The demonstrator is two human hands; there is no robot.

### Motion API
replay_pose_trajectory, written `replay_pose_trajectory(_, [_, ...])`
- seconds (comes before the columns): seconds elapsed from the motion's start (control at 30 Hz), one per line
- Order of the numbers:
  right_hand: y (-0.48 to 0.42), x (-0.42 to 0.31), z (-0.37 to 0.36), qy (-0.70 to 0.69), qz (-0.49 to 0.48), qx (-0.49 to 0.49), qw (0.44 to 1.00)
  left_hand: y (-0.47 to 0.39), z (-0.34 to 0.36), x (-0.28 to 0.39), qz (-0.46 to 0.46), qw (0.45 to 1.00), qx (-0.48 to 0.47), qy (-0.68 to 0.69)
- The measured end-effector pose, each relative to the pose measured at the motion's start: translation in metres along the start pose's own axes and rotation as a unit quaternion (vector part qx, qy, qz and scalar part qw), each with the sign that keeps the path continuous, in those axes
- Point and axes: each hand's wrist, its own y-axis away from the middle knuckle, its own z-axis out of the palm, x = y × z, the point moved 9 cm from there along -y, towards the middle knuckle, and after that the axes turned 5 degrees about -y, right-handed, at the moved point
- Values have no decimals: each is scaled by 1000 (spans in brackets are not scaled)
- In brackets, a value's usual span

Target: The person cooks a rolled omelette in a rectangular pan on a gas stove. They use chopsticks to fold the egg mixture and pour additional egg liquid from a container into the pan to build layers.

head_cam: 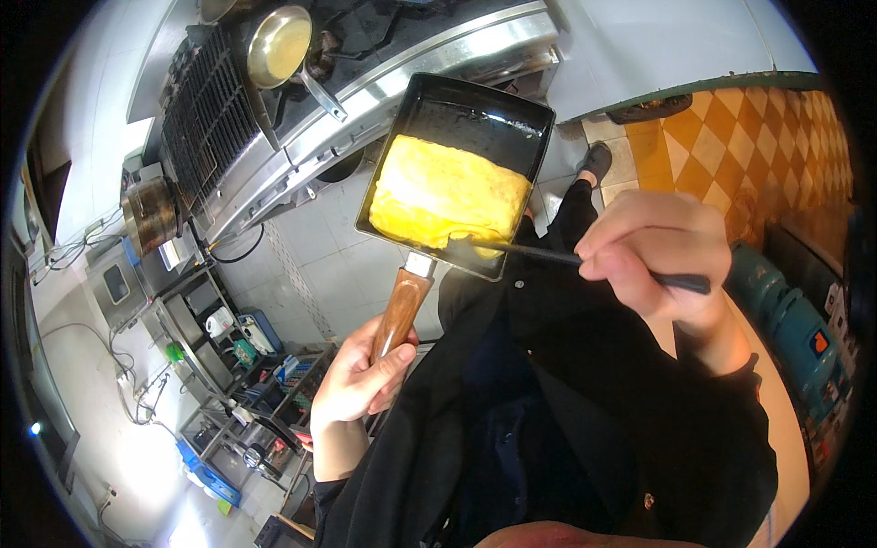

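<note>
My left hand [366, 373] grips the brown wooden handle of a rectangular black omelette pan [473, 130], held up in front of my body. A thick yellow rolled omelette [449, 188] fills the part of the pan nearest the handle; the far part shows bare, shiny black metal. My right hand [658, 253] holds a dark, slender utensil [541, 252] between thumb and fingers. Its tip touches the omelette's near edge, by the pan's handle-side wall, where the egg looks wet and soft. The exact form of the tip cannot be told.
Beyond the pan is a steel stove [370, 68] with a small steel frying pan [281, 51] on it. A black grill grate [209, 116] and a metal pot [151, 216] stand at the left. Shelving with containers is lower left; teal gas cylinders [788, 322] are at the right.
</note>
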Motion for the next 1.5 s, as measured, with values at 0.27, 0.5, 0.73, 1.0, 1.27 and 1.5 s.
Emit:
replay_pose_trajectory(0.27, [1, 12, -9, 9, 13, 34, 999, -2, 0, -1, 9, 1000, -4, -4])
replay_pose_trajectory(0.5, [4, 17, -18, -34, 29, 59, 997, -6, 2, -1, 40, 999, -16, -22])
replay_pose_trajectory(0.73, [3, 23, 22, -64, 0, 34, 997, -8, 6, 1, 52, 996, 9, -70])
replay_pose_trajectory(1.0, [8, 20, 28, -17, -20, 83, 996, -7, 7, 0, 74, 995, 0, -65])
replay_pose_trajectory(1.27, [14, 21, 23, 8, -19, 136, 990, -8, 10, -5, 80, 995, -25, -46])
replay_pose_trajectory(1.5, [8, 26, -23, -218, 2, 290, 932, -34, 12, -11, 251, 955, 34, -155])
